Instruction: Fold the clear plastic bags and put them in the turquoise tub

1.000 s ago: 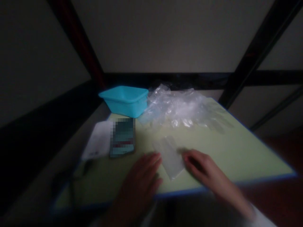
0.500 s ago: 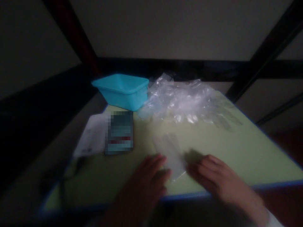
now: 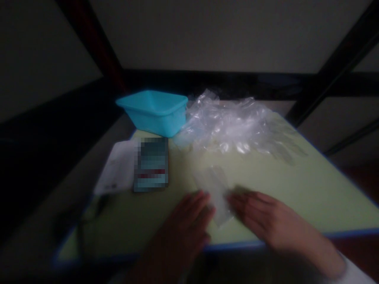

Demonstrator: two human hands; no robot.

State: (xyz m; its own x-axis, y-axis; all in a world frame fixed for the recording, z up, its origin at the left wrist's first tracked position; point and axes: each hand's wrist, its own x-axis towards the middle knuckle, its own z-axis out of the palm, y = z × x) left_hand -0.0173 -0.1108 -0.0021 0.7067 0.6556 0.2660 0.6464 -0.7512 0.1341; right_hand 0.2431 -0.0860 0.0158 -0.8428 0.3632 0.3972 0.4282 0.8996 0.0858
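Note:
A small clear plastic bag [image 3: 213, 189] lies flat on the pale green table [image 3: 296, 185] near its front edge. My left hand [image 3: 186, 225] rests flat on the table with fingers stretched out, its fingertips touching the bag's left side. My right hand [image 3: 266, 221] lies flat too, fingers extended, with the tips on the bag's right edge. Both hands look open and press on the bag from either side.
A heap of crumpled clear plastic bags [image 3: 233, 126] sits at the back middle. A turquoise plastic tub [image 3: 154, 112] stands at the back left. A dark card-like item [image 3: 151, 163] and a white sheet [image 3: 117, 169] lie at the left. Dark frame bars surround the table.
Both hands have slid slightly back toward me along the small bag, and my right hand has closed in on its right edge. The view has shifted a little.

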